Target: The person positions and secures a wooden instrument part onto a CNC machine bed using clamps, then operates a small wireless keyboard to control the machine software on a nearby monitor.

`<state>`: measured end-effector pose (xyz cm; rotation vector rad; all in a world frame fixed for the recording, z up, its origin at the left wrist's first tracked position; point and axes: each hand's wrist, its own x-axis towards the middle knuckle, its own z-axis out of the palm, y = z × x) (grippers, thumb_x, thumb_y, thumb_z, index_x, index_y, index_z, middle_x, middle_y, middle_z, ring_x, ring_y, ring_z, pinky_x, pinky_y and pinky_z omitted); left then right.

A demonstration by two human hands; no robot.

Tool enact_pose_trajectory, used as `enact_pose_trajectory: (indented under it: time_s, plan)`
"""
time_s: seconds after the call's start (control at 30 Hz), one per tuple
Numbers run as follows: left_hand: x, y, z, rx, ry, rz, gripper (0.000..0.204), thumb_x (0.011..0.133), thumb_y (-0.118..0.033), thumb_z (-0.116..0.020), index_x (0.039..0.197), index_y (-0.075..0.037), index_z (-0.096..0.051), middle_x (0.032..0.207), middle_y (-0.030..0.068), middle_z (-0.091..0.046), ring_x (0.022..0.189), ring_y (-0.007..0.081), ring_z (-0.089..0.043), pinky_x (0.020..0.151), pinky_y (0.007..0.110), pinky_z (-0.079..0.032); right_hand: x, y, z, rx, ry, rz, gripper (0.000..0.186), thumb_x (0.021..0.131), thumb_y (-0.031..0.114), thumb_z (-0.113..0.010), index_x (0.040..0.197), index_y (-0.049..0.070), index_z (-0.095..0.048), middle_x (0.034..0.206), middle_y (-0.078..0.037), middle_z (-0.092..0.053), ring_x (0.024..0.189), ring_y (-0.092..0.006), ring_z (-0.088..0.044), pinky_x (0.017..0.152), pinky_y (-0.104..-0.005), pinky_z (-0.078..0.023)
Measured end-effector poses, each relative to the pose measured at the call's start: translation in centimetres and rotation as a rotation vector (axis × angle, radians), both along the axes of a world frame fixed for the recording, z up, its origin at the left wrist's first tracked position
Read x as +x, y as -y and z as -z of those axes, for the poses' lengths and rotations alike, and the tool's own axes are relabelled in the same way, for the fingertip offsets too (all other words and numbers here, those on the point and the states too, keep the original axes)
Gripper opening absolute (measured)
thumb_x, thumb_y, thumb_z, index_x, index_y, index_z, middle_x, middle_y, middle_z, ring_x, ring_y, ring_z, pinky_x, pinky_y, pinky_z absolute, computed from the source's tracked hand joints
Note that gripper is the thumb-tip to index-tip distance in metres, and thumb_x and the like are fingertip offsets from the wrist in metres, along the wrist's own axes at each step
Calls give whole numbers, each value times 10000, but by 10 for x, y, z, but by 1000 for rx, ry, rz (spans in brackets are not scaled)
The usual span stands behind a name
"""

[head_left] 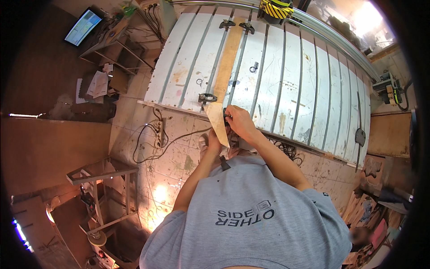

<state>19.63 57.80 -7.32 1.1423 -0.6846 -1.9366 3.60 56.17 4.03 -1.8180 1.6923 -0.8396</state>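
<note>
A long pale wooden strip (228,54) lies along the white slotted bed (286,89). Two black clamps (227,24) (247,28) flank its far end, and another black clamp (206,98) sits at its left side near the front. An angled light wooden piece (217,123) reaches past the front edge. My right hand (241,122) is closed on a small black object at that piece's right side, partly hidden by my fingers. My left hand (216,139) is low beneath the piece, its fingers mostly hidden.
A gantry rail (340,54) crosses behind the bed. A monitor (83,27), papers (96,83) and a metal frame (101,179) stand at the left. A power strip (159,134) and cables lie on the tiles. A long dark tool (359,136) rests on the bed's right end.
</note>
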Motion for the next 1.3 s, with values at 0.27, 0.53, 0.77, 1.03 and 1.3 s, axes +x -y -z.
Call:
enact_pose_trajectory:
  time_s: [0.27, 0.53, 0.77, 1.03, 1.3]
  plan:
    - [1, -4, 6, -21, 40, -1, 386, 964, -67, -716, 1299, 60, -573, 1198, 130, -683, 1046, 235, -707, 944, 373, -607, -8, 3, 9, -132, -4, 31, 151, 872, -30, -648, 1006, 20, -597, 955, -169, -651, 956, -379, -641, 809, -461, -521]
    - [24, 6, 33, -333, 690, 42, 292, 948, -30, -681, 1223, 57, -633, 1051, 134, -732, 868, 207, -717, 789, 318, -589, -26, 23, 12, -213, -9, 31, 127, 883, -37, -614, 995, 23, -614, 931, -153, -650, 952, -377, -627, 817, -466, -516]
    - [54, 26, -60, -547, 761, -351, 130, 942, -11, -611, 1040, 31, -685, 941, 92, -722, 817, 126, -652, 740, 278, -516, -37, 22, 9, -55, 173, 80, 206, 877, -3, -647, 1079, 29, -624, 980, -160, -654, 976, -366, -633, 845, -445, -520]
    - [22, 104, -143, -1068, 809, 152, 238, 855, 58, -575, 1003, -22, -743, 1001, 102, -711, 890, 229, -667, 770, 314, -528, -5, 10, 18, 117, 11, 257, 602, 778, 260, -761, 1279, -6, -558, 1198, -252, -554, 1059, -407, -613, 909, -482, -517]
    - [-15, 136, -140, -1167, 849, 575, 236, 880, -4, -564, 1017, -27, -755, 999, 142, -698, 972, 323, -662, 831, 394, -534, -11, 24, 32, 134, 13, 227, 439, 806, 164, -735, 1196, 8, -608, 881, -227, -702, 854, -436, -665, 806, -503, -529]
